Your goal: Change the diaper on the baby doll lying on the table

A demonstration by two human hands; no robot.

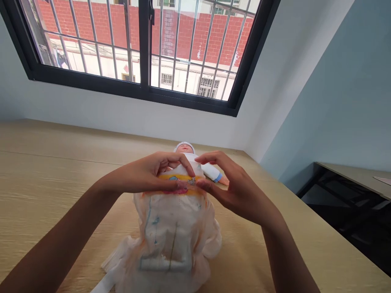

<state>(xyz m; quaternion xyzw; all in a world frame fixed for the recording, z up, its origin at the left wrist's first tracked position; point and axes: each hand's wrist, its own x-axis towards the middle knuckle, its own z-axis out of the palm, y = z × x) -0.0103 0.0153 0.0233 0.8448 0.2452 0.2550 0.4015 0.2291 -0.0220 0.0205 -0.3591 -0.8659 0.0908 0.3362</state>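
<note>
A baby doll (pixel 185 148) in a white cap and white top lies on its back on the table, head toward the window. A white diaper (pixel 166 232) with a yellow printed waistband covers its lower body, blurred near the camera. My left hand (pixel 152 173) lies across the waistband, thumb pressed on its front and index finger bent down onto it. At the band's right end, my right hand (pixel 232 185) has its thumb on the print and its index finger curved over the top edge. The doll's legs are hidden.
The pale wood table (pixel 76 162) reaches back to the white wall under a barred window (pixel 145 49). A white strip (pixel 105 280) lies at the diaper's lower left. Another, dark-framed table (pixel 345 183) stands at the right.
</note>
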